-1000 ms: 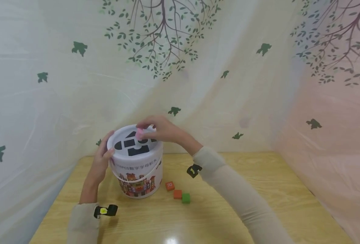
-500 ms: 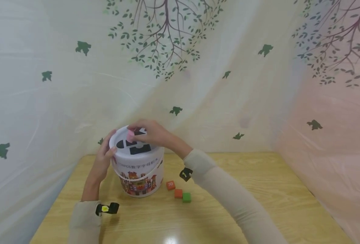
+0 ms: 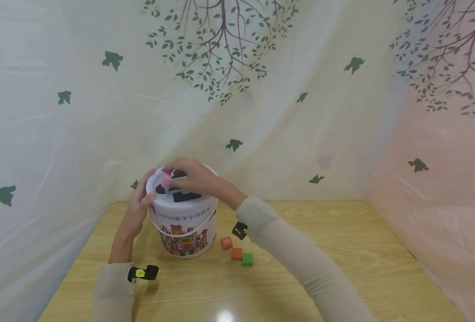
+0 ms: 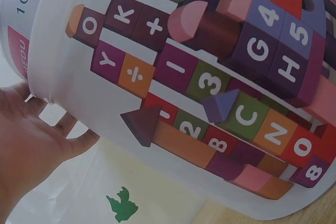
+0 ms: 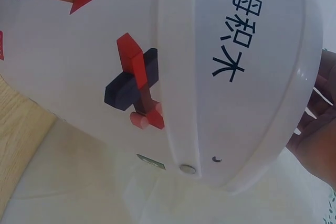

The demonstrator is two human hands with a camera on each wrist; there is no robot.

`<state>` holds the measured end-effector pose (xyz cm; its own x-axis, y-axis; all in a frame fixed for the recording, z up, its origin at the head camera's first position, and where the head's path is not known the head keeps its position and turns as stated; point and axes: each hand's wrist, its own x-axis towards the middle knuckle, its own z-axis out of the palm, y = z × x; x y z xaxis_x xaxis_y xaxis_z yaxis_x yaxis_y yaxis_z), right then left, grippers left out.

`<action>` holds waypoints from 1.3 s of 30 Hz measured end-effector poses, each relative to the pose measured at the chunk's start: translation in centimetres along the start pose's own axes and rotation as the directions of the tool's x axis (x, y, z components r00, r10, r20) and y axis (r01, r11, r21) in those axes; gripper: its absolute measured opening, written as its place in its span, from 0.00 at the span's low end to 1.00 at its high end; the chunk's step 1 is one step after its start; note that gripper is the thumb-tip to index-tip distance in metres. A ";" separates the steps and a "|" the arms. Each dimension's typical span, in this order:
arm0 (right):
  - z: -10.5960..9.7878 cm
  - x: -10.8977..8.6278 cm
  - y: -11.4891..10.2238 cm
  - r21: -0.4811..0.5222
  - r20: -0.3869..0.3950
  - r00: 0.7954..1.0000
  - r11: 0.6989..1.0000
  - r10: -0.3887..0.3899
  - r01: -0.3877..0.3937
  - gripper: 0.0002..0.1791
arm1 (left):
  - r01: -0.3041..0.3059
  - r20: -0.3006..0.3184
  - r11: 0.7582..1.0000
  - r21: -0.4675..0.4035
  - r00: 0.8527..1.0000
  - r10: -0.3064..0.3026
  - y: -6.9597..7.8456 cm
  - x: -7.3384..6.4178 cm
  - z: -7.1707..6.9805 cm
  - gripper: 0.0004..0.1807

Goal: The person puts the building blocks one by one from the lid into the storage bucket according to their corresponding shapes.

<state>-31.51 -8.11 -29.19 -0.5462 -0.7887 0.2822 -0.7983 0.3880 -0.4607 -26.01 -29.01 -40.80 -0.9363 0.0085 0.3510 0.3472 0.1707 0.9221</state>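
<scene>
A white toy-block bucket [image 3: 183, 210] with a printed castle stands on the table, its lid [image 3: 167, 198] cut with dark shaped holes. My left hand [image 3: 136, 213] holds the bucket's left side at the lid rim, thumb on the near edge. In the left wrist view, the left fingers [image 4: 79, 142] curve around the bucket's side. Over the lid, my right hand [image 3: 197, 179] pinches a small pink block [image 3: 166, 180] between thumb and fingers, close above the left-hand holes. The right wrist view shows mostly the bucket wall [image 5: 231, 103], with part of the right hand [image 5: 320, 135] beyond the rim.
Right of the bucket lie an orange block [image 3: 226, 243] marked R, a second orange block [image 3: 236, 254] and a green block [image 3: 247, 259]. A thin white handle [image 3: 181, 235] hangs across the bucket's front. Behind the wooden table [image 3: 302, 250] hangs a printed curtain [image 3: 261, 170].
My right hand has moved left across the lid with the pink block, from the middle holes to the left ones. The left hand keeps its hold on the rim.
</scene>
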 end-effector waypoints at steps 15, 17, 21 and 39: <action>0.4 0.7 -0.4 -0.053 0.042 0.999 0.999 -0.010 0.013 0.25 | -0.016 0.011 1.000 -0.010 1.000 0.016 -0.3 0.2 -0.2 0.35; 0.3 0.7 -0.5 -0.058 0.049 0.999 0.998 -0.013 0.016 0.25 | -0.016 0.011 1.000 -0.012 1.000 0.016 -0.3 0.2 -0.2 0.35; 0.3 0.8 -0.8 -0.086 0.063 0.998 0.996 -0.015 0.020 0.26 | -0.014 0.012 1.000 -0.014 1.000 0.014 -0.3 0.2 -0.2 0.35; 1.1 1.2 -0.8 -0.165 0.089 0.995 0.985 -0.042 0.056 0.24 | -0.025 0.009 1.000 -0.012 1.000 0.025 -0.2 0.0 -0.1 0.36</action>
<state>-31.30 -9.90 -29.38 -0.4876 -0.8434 0.2256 -0.8586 0.4164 -0.2992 -26.09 -29.10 -41.01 -0.9279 0.0216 0.3722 0.3707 0.1590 0.9150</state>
